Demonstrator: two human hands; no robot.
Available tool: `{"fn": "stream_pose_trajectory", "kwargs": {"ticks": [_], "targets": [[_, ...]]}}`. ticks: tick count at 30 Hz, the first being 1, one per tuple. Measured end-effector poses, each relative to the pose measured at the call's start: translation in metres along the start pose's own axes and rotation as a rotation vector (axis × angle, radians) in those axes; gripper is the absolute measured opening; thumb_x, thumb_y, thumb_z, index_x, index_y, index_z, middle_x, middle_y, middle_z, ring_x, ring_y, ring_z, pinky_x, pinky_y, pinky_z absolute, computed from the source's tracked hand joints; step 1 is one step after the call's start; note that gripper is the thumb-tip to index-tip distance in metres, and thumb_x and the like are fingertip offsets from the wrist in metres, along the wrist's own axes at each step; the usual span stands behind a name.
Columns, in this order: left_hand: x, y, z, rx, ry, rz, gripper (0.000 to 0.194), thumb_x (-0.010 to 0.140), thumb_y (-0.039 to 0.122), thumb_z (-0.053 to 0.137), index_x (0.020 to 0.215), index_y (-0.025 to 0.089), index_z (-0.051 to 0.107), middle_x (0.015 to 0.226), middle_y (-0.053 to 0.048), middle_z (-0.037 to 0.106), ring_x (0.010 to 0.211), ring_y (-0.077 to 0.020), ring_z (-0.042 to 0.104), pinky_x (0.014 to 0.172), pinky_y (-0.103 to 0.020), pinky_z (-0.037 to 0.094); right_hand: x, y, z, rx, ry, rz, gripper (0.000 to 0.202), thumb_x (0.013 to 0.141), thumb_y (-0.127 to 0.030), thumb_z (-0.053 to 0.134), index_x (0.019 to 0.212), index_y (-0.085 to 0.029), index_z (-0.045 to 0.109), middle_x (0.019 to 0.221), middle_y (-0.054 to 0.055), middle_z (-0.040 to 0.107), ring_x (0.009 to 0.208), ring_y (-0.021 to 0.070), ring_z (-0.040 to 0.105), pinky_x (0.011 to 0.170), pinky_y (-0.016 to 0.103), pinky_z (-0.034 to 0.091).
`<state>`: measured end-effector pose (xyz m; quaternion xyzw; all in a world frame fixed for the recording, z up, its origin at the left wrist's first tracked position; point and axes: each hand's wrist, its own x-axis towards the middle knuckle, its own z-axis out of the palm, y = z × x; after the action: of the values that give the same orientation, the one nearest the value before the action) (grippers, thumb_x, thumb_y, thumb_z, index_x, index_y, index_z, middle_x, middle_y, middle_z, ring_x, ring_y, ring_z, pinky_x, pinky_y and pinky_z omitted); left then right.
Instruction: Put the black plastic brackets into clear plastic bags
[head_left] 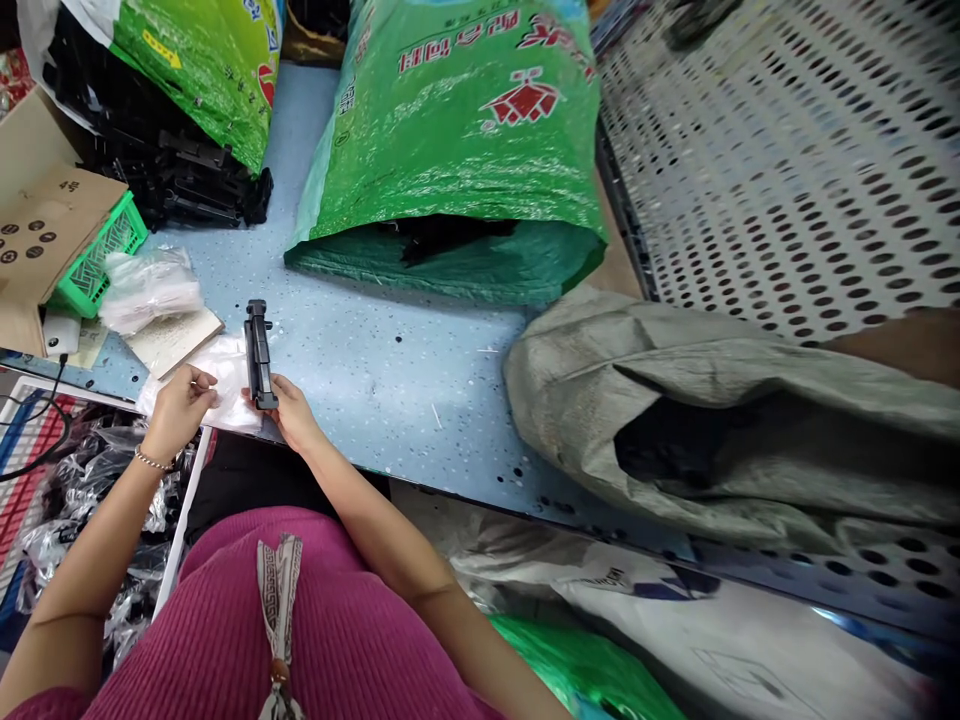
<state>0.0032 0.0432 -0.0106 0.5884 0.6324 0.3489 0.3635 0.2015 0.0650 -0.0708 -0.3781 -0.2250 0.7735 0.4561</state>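
Observation:
Upright in my right hand is a long black plastic bracket, gripped near its lower end by thumb and fingers. My left hand, with a beaded bracelet at the wrist, is closed in a pinch at the edge of a thin clear plastic bag. That bag lies among similar film on the blue table, between my two hands. Just behind it are a flat cardboard piece and a bundle of clear bags.
Black parts spill from a green-yellow sack at back left. An open green sack lies at the back, a grey sack at right. A carton and green basket stand left; bagged parts fill a crate below.

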Motion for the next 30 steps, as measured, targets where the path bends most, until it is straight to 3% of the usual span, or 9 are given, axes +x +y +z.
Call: {"fn": "stream_pose_trajectory", "kwargs": {"ticks": [4, 7, 10, 14, 19, 21, 26, 28, 30], "targets": [[0.001, -0.006, 0.015, 0.12, -0.03, 0.097, 0.004, 0.083, 0.02, 0.057, 0.087, 0.019, 0.058, 0.117, -0.012, 0.066, 0.102, -0.0228, 0.07, 0.084, -0.038, 0.059, -0.005, -0.004, 0.001, 0.102, -0.033, -0.054, 0.036, 0.08, -0.052, 0.082, 0.09, -0.022, 0.065, 0.082, 0.003, 0.078, 0.086, 0.0215, 0.076, 0.078, 0.033, 0.059], [0.0, -0.004, 0.016, 0.432, -0.073, 0.21, 0.027, 0.083, 0.01, 0.047, 0.093, 0.017, 0.071, 0.119, -0.015, 0.068, 0.117, -0.0288, 0.066, 0.103, -0.048, 0.053, 0.0, -0.003, 0.005, 0.112, -0.058, -0.044, 0.035, 0.076, -0.049, 0.085, 0.088, -0.021, 0.067, 0.083, 0.004, 0.077, 0.089, 0.0213, 0.075, 0.075, 0.03, 0.058], [0.005, 0.004, 0.005, 0.656, -0.001, 0.241, 0.034, 0.083, 0.009, 0.047, 0.101, 0.012, 0.075, 0.119, -0.019, 0.069, 0.114, -0.0333, 0.067, 0.106, -0.052, 0.051, 0.005, 0.0, 0.007, 0.071, -0.019, -0.026, 0.033, 0.077, -0.049, 0.083, 0.086, -0.021, 0.068, 0.085, 0.004, 0.077, 0.083, 0.0182, 0.072, 0.069, 0.026, 0.054], [0.014, 0.008, -0.015, 0.544, 0.092, 0.258, 0.034, 0.09, 0.018, 0.049, 0.11, 0.015, 0.076, 0.115, -0.014, 0.072, 0.109, -0.0283, 0.069, 0.102, -0.043, 0.054, 0.003, 0.0, 0.005, -0.005, 0.011, -0.025, 0.032, 0.078, -0.05, 0.081, 0.087, -0.021, 0.071, 0.082, 0.0, 0.073, 0.075, 0.0141, 0.065, 0.065, 0.023, 0.05], [0.014, -0.006, -0.023, 0.6, -0.11, 0.267, 0.044, 0.079, 0.009, 0.05, 0.112, 0.019, 0.078, 0.117, -0.012, 0.073, 0.11, -0.0291, 0.068, 0.103, -0.045, 0.055, -0.016, -0.014, -0.006, -0.082, 0.092, -0.146, 0.03, 0.079, -0.049, 0.08, 0.086, -0.023, 0.068, 0.076, -0.003, 0.066, 0.072, 0.0145, 0.061, 0.064, 0.025, 0.049], [0.014, -0.009, -0.023, 0.554, -0.124, 0.263, 0.055, 0.079, 0.009, 0.05, 0.129, 0.017, 0.07, 0.131, -0.014, 0.067, 0.111, -0.0279, 0.067, 0.103, -0.044, 0.055, -0.029, -0.02, -0.011, -0.027, -0.031, -0.06, 0.032, 0.082, -0.053, 0.076, 0.089, -0.022, 0.068, 0.071, -0.002, 0.064, 0.064, 0.0148, 0.058, 0.057, 0.026, 0.046], [0.014, -0.001, -0.026, 0.328, -0.093, 0.204, 0.074, 0.081, 0.012, 0.052, 0.155, 0.019, 0.046, 0.152, -0.018, 0.05, 0.067, -0.0097, 0.058, 0.075, -0.032, 0.06, -0.045, -0.015, -0.014, 0.17, -0.559, 0.491, 0.04, 0.095, -0.053, 0.06, 0.1, -0.014, 0.067, 0.057, -0.007, 0.043, 0.041, 0.0066, 0.024, 0.037, 0.021, 0.024], [0.004, 0.007, -0.021, 0.305, -0.088, 0.248, 0.075, 0.084, 0.011, 0.051, 0.157, 0.021, 0.042, 0.152, -0.018, 0.049, 0.071, -0.0098, 0.06, 0.08, -0.032, 0.06, -0.04, -0.006, -0.012, 0.183, -0.581, 0.559, 0.037, 0.099, -0.05, 0.054, 0.098, -0.014, 0.065, 0.056, -0.01, 0.034, 0.041, 0.0061, 0.012, 0.035, 0.019, 0.017], [-0.014, 0.015, -0.01, 0.288, -0.166, 0.351, 0.072, 0.088, 0.01, 0.048, 0.158, 0.023, 0.04, 0.153, -0.016, 0.049, 0.098, -0.0166, 0.067, 0.098, -0.037, 0.058, -0.032, 0.001, -0.009, 0.116, -0.495, 0.492, 0.036, 0.101, -0.049, 0.05, 0.093, -0.017, 0.063, 0.055, -0.011, 0.03, 0.042, 0.0065, 0.01, 0.036, 0.018, 0.017]]}}
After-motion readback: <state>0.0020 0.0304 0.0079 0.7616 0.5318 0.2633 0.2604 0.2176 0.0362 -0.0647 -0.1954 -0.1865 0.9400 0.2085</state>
